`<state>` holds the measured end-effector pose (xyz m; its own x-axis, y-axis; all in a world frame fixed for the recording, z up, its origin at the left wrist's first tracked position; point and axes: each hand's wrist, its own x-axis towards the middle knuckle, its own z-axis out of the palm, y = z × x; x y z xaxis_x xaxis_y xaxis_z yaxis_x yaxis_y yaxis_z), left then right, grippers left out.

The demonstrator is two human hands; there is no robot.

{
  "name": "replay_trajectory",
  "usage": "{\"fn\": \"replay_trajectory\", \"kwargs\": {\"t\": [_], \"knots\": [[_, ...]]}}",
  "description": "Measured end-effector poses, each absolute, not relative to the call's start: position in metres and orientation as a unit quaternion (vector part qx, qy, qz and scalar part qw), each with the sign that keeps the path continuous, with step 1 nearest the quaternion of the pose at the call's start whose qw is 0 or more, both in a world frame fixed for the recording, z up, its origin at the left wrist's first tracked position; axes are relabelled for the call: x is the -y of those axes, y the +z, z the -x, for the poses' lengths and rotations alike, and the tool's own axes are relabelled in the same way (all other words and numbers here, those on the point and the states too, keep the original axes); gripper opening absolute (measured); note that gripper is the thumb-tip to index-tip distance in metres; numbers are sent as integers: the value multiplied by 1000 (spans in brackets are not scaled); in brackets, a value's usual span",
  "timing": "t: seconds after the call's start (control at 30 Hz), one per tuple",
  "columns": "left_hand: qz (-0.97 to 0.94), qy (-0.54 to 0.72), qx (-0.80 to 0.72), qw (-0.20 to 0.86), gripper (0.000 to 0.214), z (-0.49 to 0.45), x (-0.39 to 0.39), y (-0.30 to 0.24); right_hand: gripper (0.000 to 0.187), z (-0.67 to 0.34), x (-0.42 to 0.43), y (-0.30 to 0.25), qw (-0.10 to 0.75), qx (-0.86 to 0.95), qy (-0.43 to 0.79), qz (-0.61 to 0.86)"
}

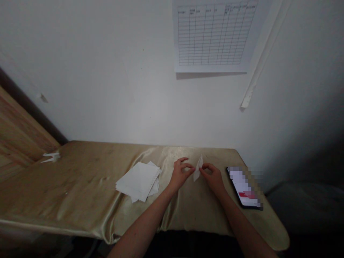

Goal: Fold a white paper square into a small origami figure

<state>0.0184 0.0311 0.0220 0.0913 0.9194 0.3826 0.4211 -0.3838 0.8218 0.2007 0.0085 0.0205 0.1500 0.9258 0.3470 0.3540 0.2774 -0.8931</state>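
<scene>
Both of my hands meet over the right half of a table covered in shiny beige cloth (pixel 80 186). Between them is a small folded piece of white paper (pixel 198 167), standing up on a narrow point. My left hand (pixel 180 173) pinches its left edge with thumb and forefinger. My right hand (pixel 212 175) pinches its right edge the same way, fingers curled. A loose stack of white punched sheets (pixel 138 181) lies just left of my left hand.
A phone (pixel 244 188) with a lit screen lies at the right end of the table. Small white paper scraps (pixel 52 157) sit at the far left corner. A printed grid sheet (pixel 215 34) hangs on the white wall. A wooden panel (pixel 16 132) stands at the left.
</scene>
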Motion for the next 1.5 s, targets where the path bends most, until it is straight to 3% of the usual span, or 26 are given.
{"fn": "replay_trajectory", "kwargs": {"t": [0.63,1.5], "knots": [[-690,475,-475,269,7,-19,-35,13,23,-200,-9,18,515,619,330,493],[-702,449,-492,251,2,-20,-35,10,23,-198,-11,13,513,634,299,495]]}}
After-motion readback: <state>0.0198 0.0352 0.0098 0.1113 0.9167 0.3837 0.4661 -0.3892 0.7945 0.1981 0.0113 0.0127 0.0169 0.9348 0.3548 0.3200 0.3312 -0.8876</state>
